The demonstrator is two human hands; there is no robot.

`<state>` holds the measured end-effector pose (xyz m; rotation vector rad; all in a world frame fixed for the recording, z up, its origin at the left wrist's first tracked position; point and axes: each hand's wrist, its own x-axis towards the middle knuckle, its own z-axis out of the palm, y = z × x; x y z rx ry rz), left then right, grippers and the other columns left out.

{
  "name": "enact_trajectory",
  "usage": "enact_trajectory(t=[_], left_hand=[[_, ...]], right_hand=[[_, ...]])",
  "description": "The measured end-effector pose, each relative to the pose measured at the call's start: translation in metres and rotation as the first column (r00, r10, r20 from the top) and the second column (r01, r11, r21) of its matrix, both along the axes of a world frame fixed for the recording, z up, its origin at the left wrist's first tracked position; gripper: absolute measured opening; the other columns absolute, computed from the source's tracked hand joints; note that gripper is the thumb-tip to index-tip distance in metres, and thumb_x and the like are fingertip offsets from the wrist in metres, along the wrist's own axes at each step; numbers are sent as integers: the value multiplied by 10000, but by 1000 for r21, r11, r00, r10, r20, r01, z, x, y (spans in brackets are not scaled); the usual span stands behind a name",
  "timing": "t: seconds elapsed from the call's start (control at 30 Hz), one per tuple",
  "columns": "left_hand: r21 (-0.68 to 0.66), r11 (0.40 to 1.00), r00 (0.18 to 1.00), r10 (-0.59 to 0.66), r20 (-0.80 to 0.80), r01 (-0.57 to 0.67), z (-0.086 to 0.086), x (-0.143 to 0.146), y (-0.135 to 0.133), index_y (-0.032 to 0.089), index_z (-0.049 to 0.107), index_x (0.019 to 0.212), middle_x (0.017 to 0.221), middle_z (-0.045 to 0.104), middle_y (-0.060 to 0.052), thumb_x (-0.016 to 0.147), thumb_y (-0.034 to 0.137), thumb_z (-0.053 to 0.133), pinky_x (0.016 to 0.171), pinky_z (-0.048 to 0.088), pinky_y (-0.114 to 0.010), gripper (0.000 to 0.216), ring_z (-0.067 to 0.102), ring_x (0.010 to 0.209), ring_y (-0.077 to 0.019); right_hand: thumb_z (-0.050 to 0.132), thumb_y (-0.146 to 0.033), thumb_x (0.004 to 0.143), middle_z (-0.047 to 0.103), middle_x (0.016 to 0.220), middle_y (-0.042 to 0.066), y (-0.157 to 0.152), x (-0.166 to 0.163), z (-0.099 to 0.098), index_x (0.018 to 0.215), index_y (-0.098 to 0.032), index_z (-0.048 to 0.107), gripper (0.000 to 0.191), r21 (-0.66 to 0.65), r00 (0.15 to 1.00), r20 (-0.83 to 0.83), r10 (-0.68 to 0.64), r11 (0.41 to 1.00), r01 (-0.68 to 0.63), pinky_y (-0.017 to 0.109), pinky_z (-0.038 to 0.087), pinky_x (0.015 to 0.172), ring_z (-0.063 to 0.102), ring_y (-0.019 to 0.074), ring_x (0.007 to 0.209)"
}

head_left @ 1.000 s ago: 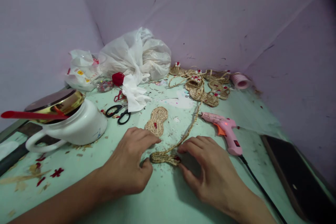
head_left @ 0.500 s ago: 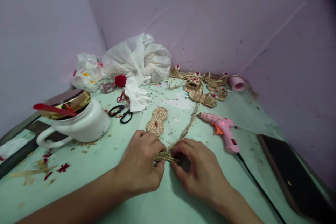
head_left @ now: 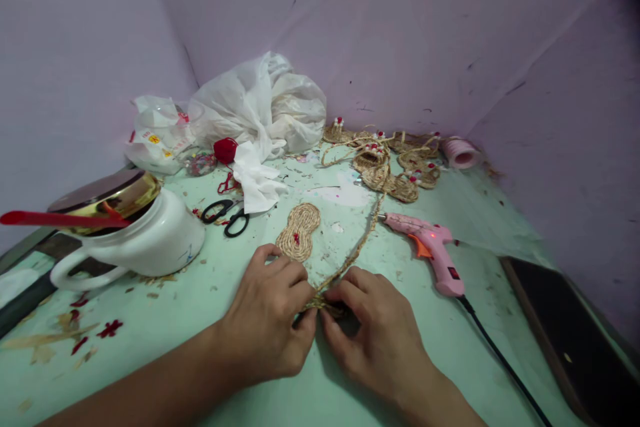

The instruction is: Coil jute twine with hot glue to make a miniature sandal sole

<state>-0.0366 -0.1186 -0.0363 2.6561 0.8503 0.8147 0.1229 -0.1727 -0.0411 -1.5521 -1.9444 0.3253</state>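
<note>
My left hand (head_left: pixel 270 320) and my right hand (head_left: pixel 373 330) meet low in the middle of the green table (head_left: pixel 165 347), both pinched on a small coil of jute braid (head_left: pixel 325 305) that lies between their fingertips. The loose braid (head_left: pixel 357 247) runs from the coil up and away towards the back. A finished peanut-shaped jute piece (head_left: pixel 299 232) with a red dot lies just beyond my left fingers. A pink glue gun (head_left: pixel 431 250) lies to the right of my right hand, its black cord trailing off towards the near right.
Black scissors (head_left: pixel 226 217), a white cloth (head_left: pixel 255 180) and plastic bags (head_left: pixel 260 107) sit back left. A white lidded pot (head_left: pixel 135 227) with a red stick stands at left. Small jute pieces (head_left: pixel 395 167) and a pink spool (head_left: pixel 459 153) lie at the back. A dark slab (head_left: pixel 570 340) lies right.
Both hands have drawn together onto the jute coil, which now shows much less between the fingers. My left fingers went from lying flatter to pinching.
</note>
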Motion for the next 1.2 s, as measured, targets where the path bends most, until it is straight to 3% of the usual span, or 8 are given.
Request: enact_trajectory(t=[0.3, 0.6, 0.77, 0.9, 1.0, 1.13, 1.2], left_hand=[[50, 996, 996, 69, 49, -71, -4, 5, -5, 151, 516, 561, 613, 526, -17, 667, 136, 545, 849, 346, -461, 111, 472, 621, -148], [-2, 995, 995, 100, 27, -100, -1, 9, -3, 152, 505, 556, 606, 528, -14, 655, 136, 539, 858, 344, -464, 105, 492, 616, -150], [-187, 981, 998, 51, -43, -58, 4, -2, -1, 164, 585, 746, 732, 581, -36, 680, 156, 562, 831, 368, -439, 69, 539, 738, -196], [-174, 978, 993, 112, -28, -115, 5, -11, -2, 143, 553, 1034, 891, 614, -75, 704, 167, 583, 837, 373, -458, 332, 537, 835, -236], [-159, 974, 986, 152, -64, -160, 6, -14, -3, 167, 573, 1031, 931, 626, -80, 721, 210, 581, 809, 400, -455, 312, 551, 865, -260], [-300, 901, 949, 285, -135, -313, 9, -14, -7, 221, 624, 928, 838, 639, -34, 713, 252, 562, 657, 442, -349, 226, 591, 735, -219], [-364, 864, 935, 295, -195, -348, 11, -13, -8, 243, 632, 862, 770, 628, -7, 706, 258, 553, 575, 412, -305, 175, 577, 640, -191]], right_hand=[[521, -133, 719, 546, 715, 64, 1, -5, -2, 665, -156, 548, 65, 37, 999, -36, 13, 999, -11, 314, 340, 595, 482, 190, 666], [506, -128, 744, 525, 688, 48, 0, -3, -3, 653, -158, 537, 100, 20, 999, -40, 27, 999, -26, 296, 320, 573, 459, 173, 635], [540, -121, 759, 588, 750, 40, 0, 0, 1, 766, -168, 604, 80, -15, 999, -11, 49, 999, -49, 325, 340, 643, 522, 187, 698], [552, -125, 772, 611, 719, 42, 1, 1, 2, 777, -160, 631, 86, 105, 996, 51, 70, 992, -75, 338, 329, 646, 526, 182, 666], [553, -129, 796, 629, 706, 33, 3, 3, 3, 803, -168, 641, 96, 210, 991, 94, 96, 971, -113, 336, 324, 650, 522, 171, 646], [559, -138, 810, 648, 738, 22, 6, 7, 4, 833, -183, 641, 96, 244, 987, 117, 112, 960, -138, 327, 327, 659, 524, 165, 662], [556, -136, 815, 653, 763, 23, 7, 7, 4, 852, -183, 638, 101, 235, 986, 110, 124, 961, -147, 322, 332, 662, 524, 164, 672]])
